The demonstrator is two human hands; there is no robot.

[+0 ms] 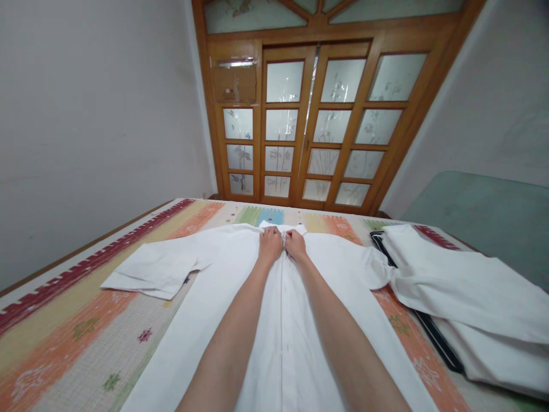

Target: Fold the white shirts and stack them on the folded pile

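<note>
A white short-sleeved button-front shirt lies spread face up, its collar toward the far side and its sleeves out to both sides. My left hand is closed on the front edge just below the collar. Right beside it, my right hand pinches the opposite front edge. The fingertips are close together at the placket, and whatever button lies between them is hidden. Below my hands the placket runs straight down between my forearms.
A colourful striped cloth covers the surface underneath. To the right, folded white garments with dark trim are stacked, touching the right sleeve. Beyond stand wooden glass-paned doors. A greenish panel stands at the right wall.
</note>
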